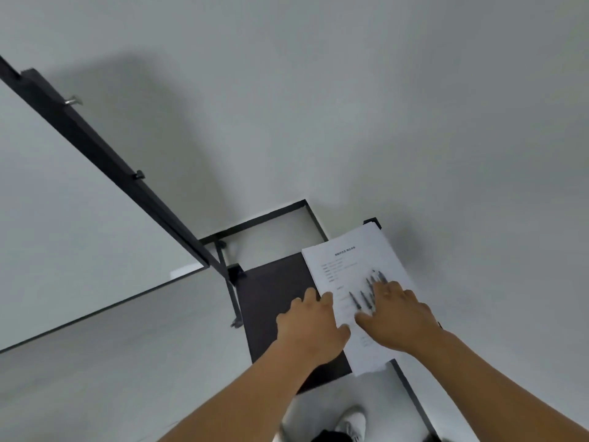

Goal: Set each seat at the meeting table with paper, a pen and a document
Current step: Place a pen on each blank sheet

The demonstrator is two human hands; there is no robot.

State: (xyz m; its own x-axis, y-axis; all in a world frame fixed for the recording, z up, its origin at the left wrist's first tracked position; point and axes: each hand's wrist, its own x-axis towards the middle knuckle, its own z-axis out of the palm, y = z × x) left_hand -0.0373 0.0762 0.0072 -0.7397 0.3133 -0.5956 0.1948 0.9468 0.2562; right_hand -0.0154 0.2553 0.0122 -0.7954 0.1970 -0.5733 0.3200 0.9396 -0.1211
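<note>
Pale grey floor and wall are filling most of the view, with a black-framed whiteboard [79,218] leaning across the left. Near the centre, a small dark tabletop [274,301] is carrying a stack of printed documents [350,260] that is overhanging its right edge. Several pens [363,298] are lying loose on the top sheet. The left hand [310,327] is resting flat, fingers relaxed, at the stack's left edge; the right hand [395,314] is spreading straight fingers over the pens. A white shoe [353,422] is showing at the near edge.
</note>
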